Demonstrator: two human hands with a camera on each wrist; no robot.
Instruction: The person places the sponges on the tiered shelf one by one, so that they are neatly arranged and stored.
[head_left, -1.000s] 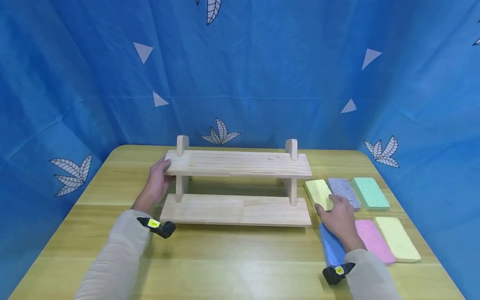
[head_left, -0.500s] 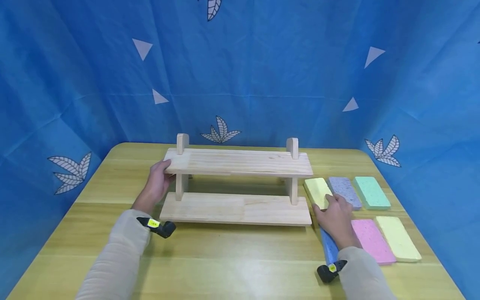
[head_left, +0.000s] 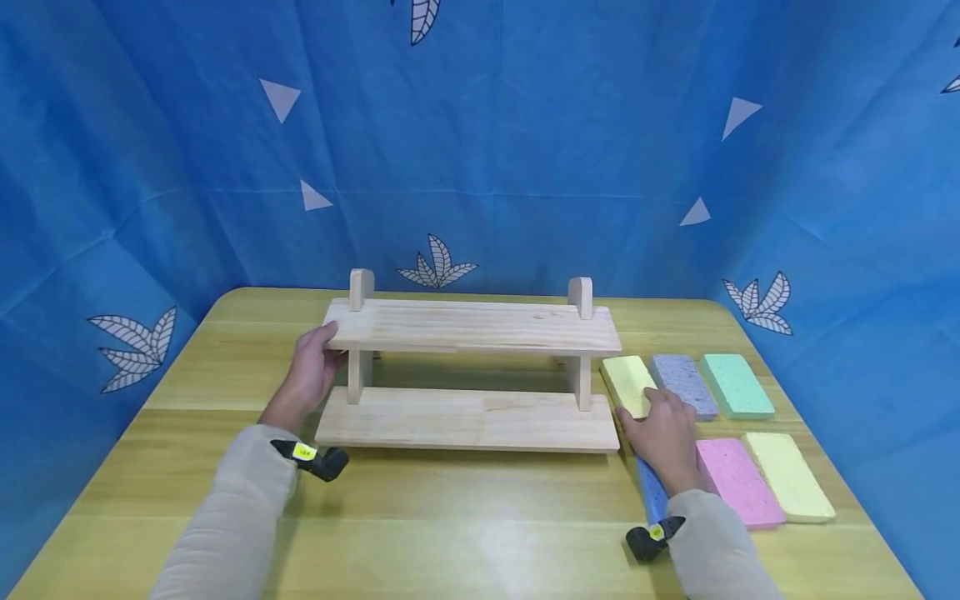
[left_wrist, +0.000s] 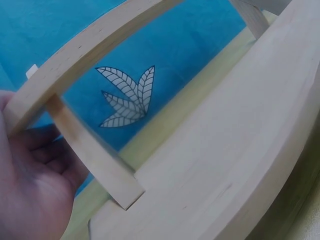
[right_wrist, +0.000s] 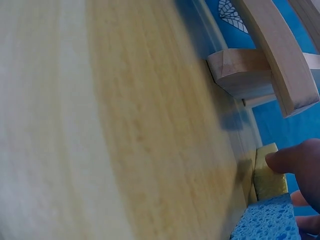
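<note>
A two-tier wooden shelf (head_left: 468,417) stands on the table, its two boards joined by upright side pieces. My left hand (head_left: 309,367) grips the left end of its upper board, thumb on top; in the left wrist view the fingers (left_wrist: 55,155) are curled beneath the board. At the shelf's right, my right hand (head_left: 663,437) pinches the near end of a pale yellow sponge (head_left: 628,383) lying on the table. The right wrist view has the thumb (right_wrist: 285,159) against that sponge; the other fingers are partly hidden. Beneath this hand is a blue sponge (head_left: 651,492), mostly covered.
Beside the held sponge lie a purple-grey sponge (head_left: 684,385) and a green sponge (head_left: 737,386). Nearer are a pink sponge (head_left: 740,483) and another yellow sponge (head_left: 789,477). The wooden table (head_left: 450,533) meets a blue curtain (head_left: 487,150) at its back and sides.
My right hand has shifted slightly left and closed in on the near end of the pale yellow sponge, covering more of the blue one. The left hand keeps its grip on the shelf.
</note>
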